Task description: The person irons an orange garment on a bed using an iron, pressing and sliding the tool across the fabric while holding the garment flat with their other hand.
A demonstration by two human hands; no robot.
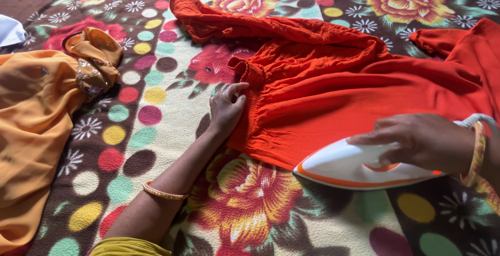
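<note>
An orange-yellow garment (31, 131) lies crumpled at the far left on the flowered blanket (156, 131). The left hand (227, 107) presses flat on the gathered edge of the red cloth (333, 84), fingers curled lightly against the pleats, pinning rather than pinching. The cloth spreads away to the right, its long axis running across the blanket, soft, crinkled and thin. At its near hem sits the white iron (359, 168), smooth plastic with an orange stripe, nose pointing left towards the pinned edge. The right hand (416, 141) wraps its handle.
</note>
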